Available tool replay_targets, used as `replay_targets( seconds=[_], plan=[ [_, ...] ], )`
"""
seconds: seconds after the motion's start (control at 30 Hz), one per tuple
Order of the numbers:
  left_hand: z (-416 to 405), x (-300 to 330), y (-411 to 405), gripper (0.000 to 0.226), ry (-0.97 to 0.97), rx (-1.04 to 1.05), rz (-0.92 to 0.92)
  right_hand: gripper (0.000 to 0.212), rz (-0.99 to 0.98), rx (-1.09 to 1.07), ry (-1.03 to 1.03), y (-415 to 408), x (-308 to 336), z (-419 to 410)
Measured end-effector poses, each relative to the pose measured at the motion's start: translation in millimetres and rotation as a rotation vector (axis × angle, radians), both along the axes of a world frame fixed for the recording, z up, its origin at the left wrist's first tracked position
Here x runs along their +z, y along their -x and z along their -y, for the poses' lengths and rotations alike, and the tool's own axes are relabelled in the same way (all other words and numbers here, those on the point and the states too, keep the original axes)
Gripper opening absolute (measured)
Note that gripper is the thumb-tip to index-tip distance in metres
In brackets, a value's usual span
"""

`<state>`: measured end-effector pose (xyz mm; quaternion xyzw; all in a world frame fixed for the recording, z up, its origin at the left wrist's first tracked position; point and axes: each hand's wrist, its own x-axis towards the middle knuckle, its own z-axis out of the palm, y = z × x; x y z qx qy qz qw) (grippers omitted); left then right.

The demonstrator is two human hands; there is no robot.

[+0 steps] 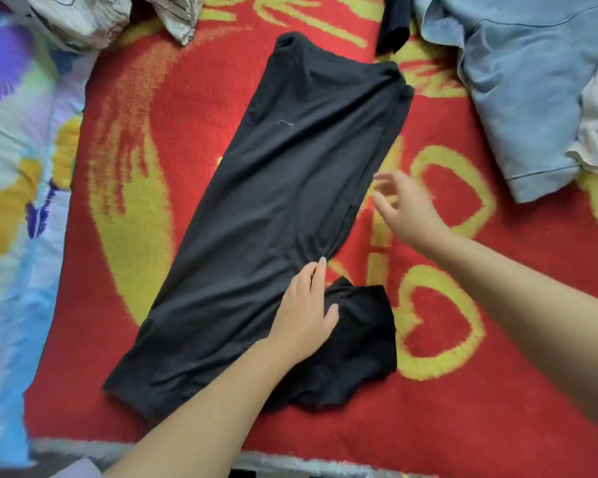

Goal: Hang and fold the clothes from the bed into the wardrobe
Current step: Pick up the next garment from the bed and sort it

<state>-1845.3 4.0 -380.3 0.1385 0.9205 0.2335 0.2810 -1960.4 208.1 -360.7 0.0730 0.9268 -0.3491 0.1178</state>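
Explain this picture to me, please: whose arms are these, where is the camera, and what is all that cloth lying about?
There is no machine here. A person wears a wide-angle camera on the head, so you look down along their own two bare arms.

They stand over a bed covered by a red blanket with yellow hearts. A long black garment lies spread flat on it, running away from the person. The left hand lies on its near end, fingers straight, pressing the cloth flat. The right hand hovers, blurred, beside the garment's right edge with fingers loosely spread, holding nothing.

At the top right lies a light blue garment; a second dark piece peeks in beside it. Pale crumpled cloth sits at the top left, and a colourful flowered sheet runs along the left.
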Motion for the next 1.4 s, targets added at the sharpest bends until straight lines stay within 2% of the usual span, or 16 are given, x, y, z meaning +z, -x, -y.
replay_targets(
  seconds=[0.1,0.23,0.3,0.47,0.53,0.6,0.7,0.77,0.83,0.87,0.93,1.03,1.13,1.2,1.27,1.4],
  plan=[
    [22.6,-5.5,-64.1,0.082,0.118,-0.191,-0.234,0.045,0.407,0.178,0.004,-85.3,0.1,15.4],
    [36.9,-17.7,-127.1,0.111,0.214,-0.382,-0.166,0.041,0.605,0.230,-0.072,-119.5,-2.0,30.8],
    [30.9,-21.8,-136.6,0.115,0.251,-0.318,-0.170,0.020,0.649,0.220,-0.075,-118.5,-1.1,34.6],
    [7.0,-14.3,-129.9,0.089,0.124,-0.066,-0.127,0.014,0.741,-0.001,0.097,-113.3,21.9,31.3],
    [5.6,-10.4,-119.2,0.053,0.042,0.114,-0.092,0.009,0.782,-0.065,0.124,-113.8,30.6,37.9],
    [10.5,-2.5,-106.4,0.022,-0.174,0.405,0.115,0.013,0.786,-0.193,0.205,-110.0,42.9,55.6],
    [30.0,20.8,-94.9,0.024,-0.604,0.989,0.604,0.019,0.767,-0.477,0.510,-94.1,57.3,92.5],
    [51.1,30.9,-93.6,0.026,-0.920,1.395,0.868,0.010,0.743,-0.658,0.817,-84.6,64.1,122.8],
    [77.0,35.6,-96.3,0.026,-1.131,1.656,0.965,0.009,0.712,-0.644,0.984,-81.0,62.7,148.2],
    [89.8,37.6,-97.7,0.025,-1.136,1.701,0.953,0.011,0.673,-0.569,0.932,-82.7,56.2,157.0],
    [114.9,40.0,-102.0,0.023,-0.927,1.624,0.801,0.017,0.468,-0.337,0.616,-94.4,46.8,167.4],
    [157.4,38.6,-96.2,0.023,-0.374,1.208,0.266,0.033,0.110,0.182,0.109,-134.5,35.0,164.2],
    [192.2,28.5,-67.1,0.036,-0.064,0.796,-0.135,0.080,0.296,0.875,-0.358,-189.2,13.7,167.1],
    [205.7,18.8,-43.6,0.059,0.133,0.654,-0.060,0.104,0.328,1.036,-0.554,-213.4,2.6,174.9],
    [216.4,8.9,-27.5,0.065,0.228,0.579,0.179,0.109,0.286,0.964,-0.638,-221.1,-8.4,181.2],
    [237.5,16.9,-32.0,0.027,0.026,0.472,0.537,0.085,0.117,0.869,-0.588,-220.4,-14.7,191.7]
  ],
)
